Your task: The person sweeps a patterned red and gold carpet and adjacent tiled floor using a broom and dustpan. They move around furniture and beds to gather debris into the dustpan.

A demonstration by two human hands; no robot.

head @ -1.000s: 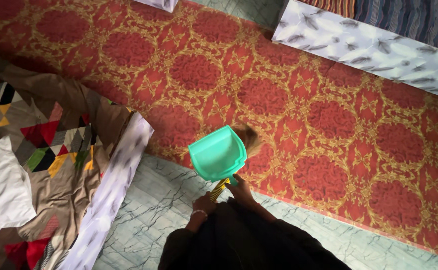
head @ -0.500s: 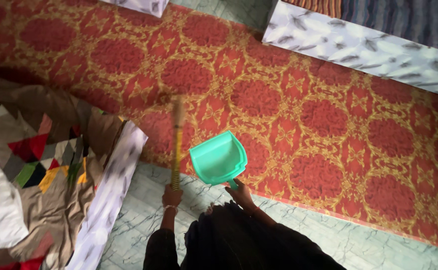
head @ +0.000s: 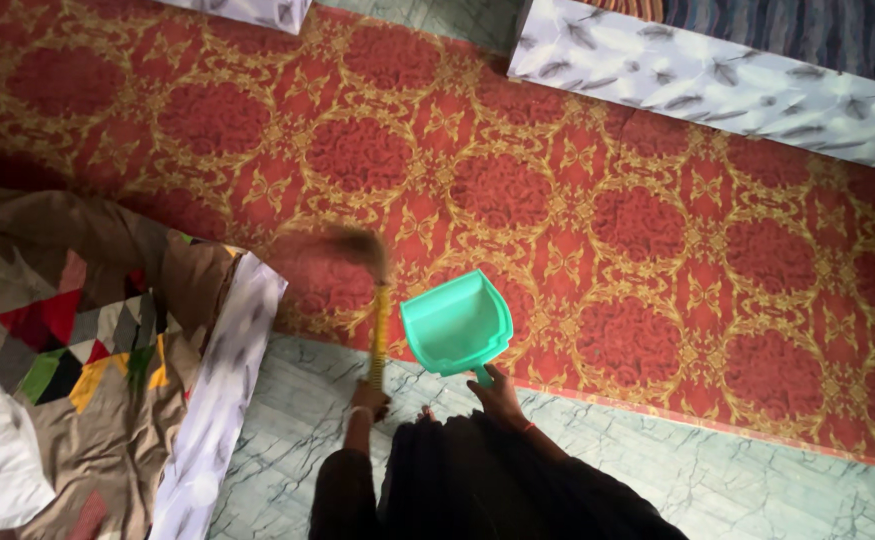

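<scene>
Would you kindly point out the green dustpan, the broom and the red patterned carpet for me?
green dustpan (head: pixel 454 325), head view, on its inner tray.
broom (head: pixel 380 330), head view, on its yellow handle.
red patterned carpet (head: pixel 607 230), head view, on a bare patch right of the dustpan.

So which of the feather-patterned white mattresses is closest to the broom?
The mattress on the left, under the patchwork blanket. Its corner lies just beside the broom; the other two lie across the red carpet, at the top edge.
</scene>
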